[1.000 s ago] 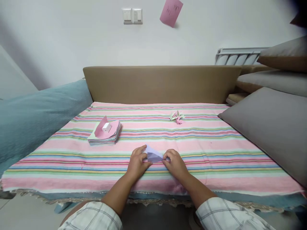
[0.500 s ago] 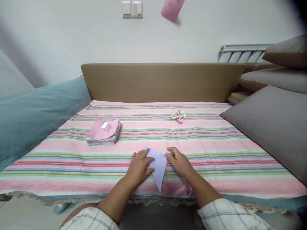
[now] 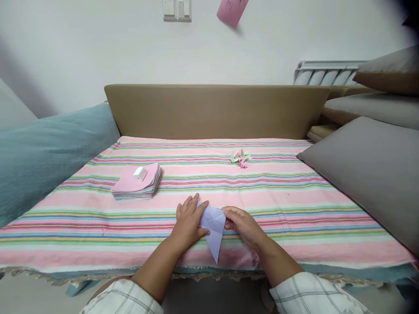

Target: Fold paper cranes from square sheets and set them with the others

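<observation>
A folded lilac sheet of paper [image 3: 214,226] lies on the striped cloth [image 3: 131,224], its narrow point towards me and crease lines across its upper part. My left hand [image 3: 190,220] rests flat with fingers spread, the thumb and a finger on the paper's left edge. At the upper right corner, my right hand [image 3: 242,222] pinches the paper between thumb and fingers; some of those fingertips are hidden behind the hand and sheet.
Left stands a stack of coloured paper [image 3: 135,183] with a small white block [image 3: 140,173] on top. Small folded paper pieces [image 3: 241,158] in pink and pale green lie farther back. Grey cushions [image 3: 366,161] border the right side, a blue-covered armrest [image 3: 55,152] the left.
My left fingers have spread and lifted partly off the paper. My right fingers have closed on its corner, and creases now show on the upper part. The view has shifted slightly.
</observation>
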Tool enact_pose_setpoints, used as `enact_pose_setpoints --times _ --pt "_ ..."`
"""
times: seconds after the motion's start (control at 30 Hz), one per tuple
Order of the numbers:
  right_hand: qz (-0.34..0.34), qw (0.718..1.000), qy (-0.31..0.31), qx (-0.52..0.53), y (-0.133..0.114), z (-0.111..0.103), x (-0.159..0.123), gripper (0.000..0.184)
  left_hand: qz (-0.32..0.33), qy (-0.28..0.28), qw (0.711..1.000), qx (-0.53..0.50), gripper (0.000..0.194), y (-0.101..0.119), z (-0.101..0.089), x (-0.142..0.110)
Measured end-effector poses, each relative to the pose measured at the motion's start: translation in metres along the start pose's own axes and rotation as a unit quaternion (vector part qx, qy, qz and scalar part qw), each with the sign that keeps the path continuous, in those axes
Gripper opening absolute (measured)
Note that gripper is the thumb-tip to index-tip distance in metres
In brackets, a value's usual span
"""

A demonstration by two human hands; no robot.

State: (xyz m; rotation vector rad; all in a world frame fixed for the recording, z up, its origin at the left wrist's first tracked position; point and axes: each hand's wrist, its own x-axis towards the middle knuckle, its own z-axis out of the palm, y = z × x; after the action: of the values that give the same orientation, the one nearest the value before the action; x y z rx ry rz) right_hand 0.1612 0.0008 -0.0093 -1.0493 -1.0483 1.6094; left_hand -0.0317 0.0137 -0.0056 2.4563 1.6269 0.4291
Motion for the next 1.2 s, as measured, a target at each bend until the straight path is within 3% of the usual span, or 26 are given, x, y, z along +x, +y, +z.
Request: enact_pose_setpoints --times 0.13,0.27,0.37,0.5,0.63,0.73,0.87,0.97,1.03,1.2 --pt "0.025 0.996 -0.018 0.083 -0.002 0.005 -0.003 0.031 0.031 0.016 0.999 -0.016 0.085 0.0 -0.001 0.0" --pt "0.011 0.999 -0.023 0.039 0.003 0.004 0.0 0.033 0.099 0.04 0.994 -0.018 0.081 0.003 -0.006 -0.001" --pt "-0.006 1.0 -0.025 -0.003 0.007 -0.001 0.002 0.033 0.142 0.055 0.988 -0.006 0.065 0.009 -0.01 -0.001" --pt "-0.008 1.0 0.009 0.001 0.006 -0.006 0.003 0.038 0.148 0.08 0.986 -0.01 0.019 0.012 -0.019 -0.001" --pt "-0.021 0.997 0.069 -0.004 0.0 -0.016 0.004 0.04 0.157 0.084 0.984 -0.013 0.018 0.002 -0.031 0.0" --pt "-0.025 0.991 0.09 -0.092 -0.005 -0.029 0.006 0.037 0.173 0.071 0.982 -0.017 0.014 -0.012 -0.034 0.0" --pt "-0.04 0.96 0.087 -0.261 -0.006 -0.043 0.005 0.028 0.17 0.019 0.985 -0.005 0.021 -0.022 -0.03 -0.001" --pt "-0.032 0.934 0.052 -0.351 -0.005 -0.048 0.002 0.034 0.157 -0.033 0.987 0.001 0.031 -0.021 -0.026 -0.005" --pt "-0.062 0.914 0.027 -0.401 -0.005 -0.05 -0.001 0.04 0.162 -0.058 0.985 -0.007 0.035 -0.018 -0.026 -0.009" --pt "-0.132 0.857 -0.008 -0.499 -0.008 -0.054 -0.004 0.035 0.139 -0.056 0.989 -0.012 0.016 -0.015 -0.027 -0.012"
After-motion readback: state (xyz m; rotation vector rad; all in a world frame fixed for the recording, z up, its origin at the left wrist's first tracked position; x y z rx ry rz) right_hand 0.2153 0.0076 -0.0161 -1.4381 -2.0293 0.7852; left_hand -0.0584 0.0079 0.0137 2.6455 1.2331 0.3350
